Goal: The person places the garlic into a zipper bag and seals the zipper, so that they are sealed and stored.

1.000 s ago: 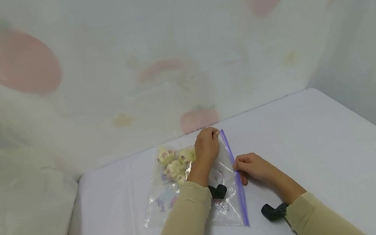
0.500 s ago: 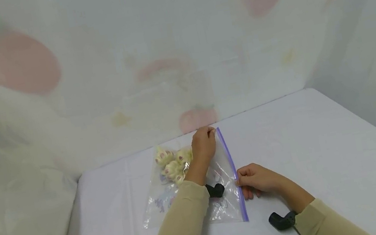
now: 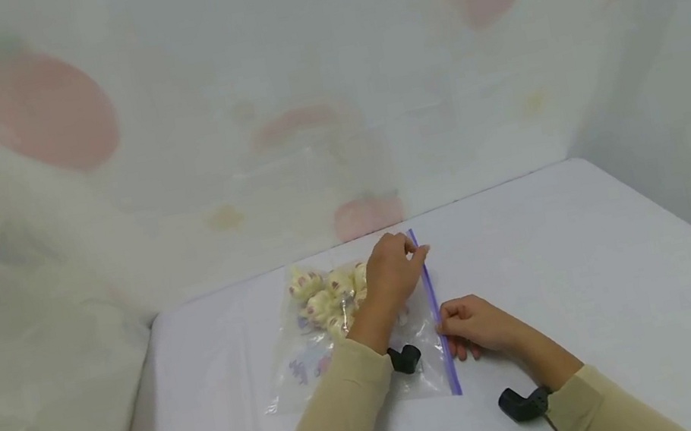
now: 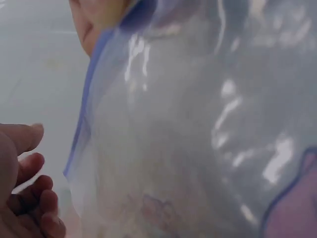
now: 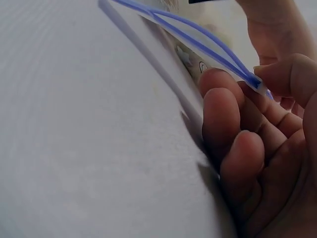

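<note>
A clear zip bag (image 3: 286, 388) with a purple zip strip (image 3: 452, 374) lies flat on the white table. Cream paw-shaped pieces (image 3: 320, 308) show inside it. My left hand (image 3: 391, 269) is over the bag's far part, thumb apart from the fingers; in the left wrist view its fingertips (image 4: 34, 163) are off the strip and hold nothing. Halfway along the strip, my right hand (image 3: 479, 323) pinches it between thumb and index finger. The right wrist view shows the zip's two purple lines (image 5: 198, 34) parted on one side of that pinch.
White cloth covers the table (image 3: 579, 282). Behind it hangs a pale curtain (image 3: 419, 79) with faded fruit prints, and a similar cloth (image 3: 10, 398) is on the left. A black wrist mount (image 3: 523, 404) sits on the right wrist.
My left hand has let go of the strip's far end and its thumb has spread away. My right hand has slid nearer along the strip.
</note>
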Demonstrator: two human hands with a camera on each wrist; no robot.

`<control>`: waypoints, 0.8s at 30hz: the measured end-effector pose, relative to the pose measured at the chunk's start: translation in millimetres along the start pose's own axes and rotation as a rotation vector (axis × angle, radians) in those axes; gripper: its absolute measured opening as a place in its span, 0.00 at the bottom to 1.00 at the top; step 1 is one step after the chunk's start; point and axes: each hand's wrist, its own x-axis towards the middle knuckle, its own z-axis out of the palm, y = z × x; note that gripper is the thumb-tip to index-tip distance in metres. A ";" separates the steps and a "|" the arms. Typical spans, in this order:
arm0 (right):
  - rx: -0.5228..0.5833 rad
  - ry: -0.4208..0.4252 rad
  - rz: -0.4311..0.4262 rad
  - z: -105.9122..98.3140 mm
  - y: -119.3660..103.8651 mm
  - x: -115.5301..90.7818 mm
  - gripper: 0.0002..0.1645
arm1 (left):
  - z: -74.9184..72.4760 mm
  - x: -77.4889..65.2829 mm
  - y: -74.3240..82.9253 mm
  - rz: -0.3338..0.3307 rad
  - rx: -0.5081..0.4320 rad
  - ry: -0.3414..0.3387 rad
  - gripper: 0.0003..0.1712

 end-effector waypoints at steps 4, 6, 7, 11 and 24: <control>0.011 0.013 0.004 -0.9 2.4 0.1 0.13 | -1.9 -7.7 10.8 -0.083 0.037 -0.139 0.28; 0.022 0.012 -0.002 -0.8 2.5 0.1 0.13 | -2.0 -10.6 14.4 -0.116 0.061 -0.197 0.31; 0.027 0.012 -0.004 -0.8 2.6 0.2 0.14 | -1.5 -11.7 15.5 -0.128 0.080 -0.222 0.32; 0.042 0.016 -0.004 0.5 1.9 1.0 0.14 | 0.5 -14.6 16.4 -0.158 0.138 -0.285 0.32; 0.097 0.024 0.004 6.0 -1.6 5.7 0.14 | 5.0 -14.8 2.4 -0.132 0.149 -0.193 0.22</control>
